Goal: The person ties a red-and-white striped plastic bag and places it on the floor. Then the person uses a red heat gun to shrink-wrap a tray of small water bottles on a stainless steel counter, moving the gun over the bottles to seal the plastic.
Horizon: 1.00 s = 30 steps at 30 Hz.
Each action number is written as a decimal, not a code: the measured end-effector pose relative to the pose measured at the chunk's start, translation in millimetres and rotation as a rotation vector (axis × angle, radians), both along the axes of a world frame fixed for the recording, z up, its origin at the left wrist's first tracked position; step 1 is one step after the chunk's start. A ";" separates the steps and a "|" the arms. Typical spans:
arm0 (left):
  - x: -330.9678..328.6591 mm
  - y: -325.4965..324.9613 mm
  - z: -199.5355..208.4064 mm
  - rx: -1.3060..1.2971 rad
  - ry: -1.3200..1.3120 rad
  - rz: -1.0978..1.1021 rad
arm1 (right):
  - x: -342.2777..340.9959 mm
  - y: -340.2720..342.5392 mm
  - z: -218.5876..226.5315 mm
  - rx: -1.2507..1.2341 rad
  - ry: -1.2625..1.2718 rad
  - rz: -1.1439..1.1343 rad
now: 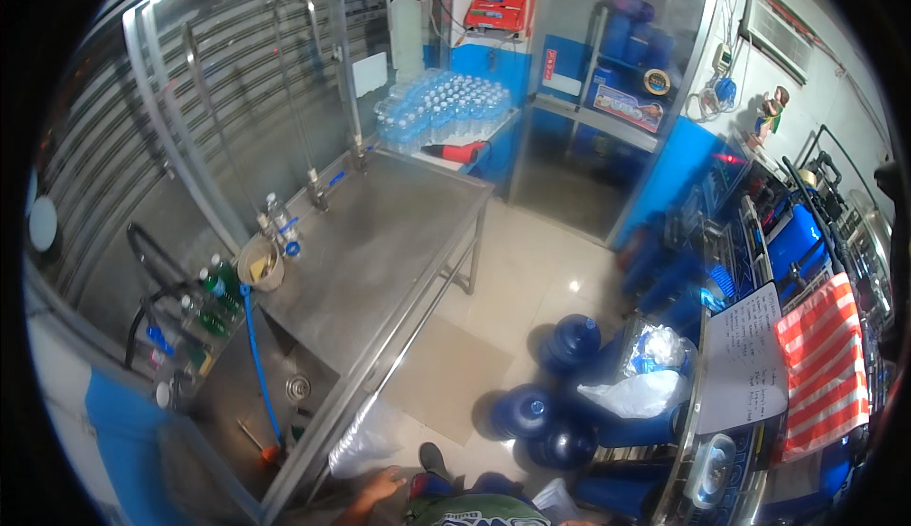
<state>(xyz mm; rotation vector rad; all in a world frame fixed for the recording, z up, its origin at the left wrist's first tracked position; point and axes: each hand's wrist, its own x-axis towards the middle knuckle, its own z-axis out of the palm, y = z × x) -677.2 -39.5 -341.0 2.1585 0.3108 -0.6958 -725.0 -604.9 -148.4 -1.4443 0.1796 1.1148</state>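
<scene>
My left hand [383,484] is low in the view, beside the front rail of the steel sink table. Its fingers are stretched out and nothing shows in them. Nearest to it is a clear plastic bag [365,441] hanging or lying below the table edge. Of my right hand only a sliver [575,523] appears at the lower edge; its fingers are hidden. Close by it is a whitish plastic piece [556,501]. My dark shoe [433,460] stands on the tiled floor.
The steel table [380,213] has a sink [285,355] with a blue hose [258,365]. A bucket [260,262] and green bottles [216,289] stand alongside. Shrink-wrapped bottles [446,109] sit at the back. Blue round jugs [522,410] stand right; a striped cloth [824,365] hangs beyond.
</scene>
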 end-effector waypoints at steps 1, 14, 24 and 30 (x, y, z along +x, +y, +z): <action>31.2 6.3 10.5 -0.027 0.009 -0.034 | 7.5 15.0 -5.9 -0.019 -0.014 -0.043; 271.4 -21.8 23.6 -0.106 0.126 -0.368 | 127.3 81.4 46.8 -0.057 -0.059 -0.130; 424.8 -49.7 53.4 -0.142 0.081 -0.383 | 362.8 66.4 -15.4 -0.099 -0.147 -0.098; 532.5 -99.7 69.9 -0.361 -0.168 -0.108 | 493.7 31.0 -2.4 -0.123 -0.182 -0.010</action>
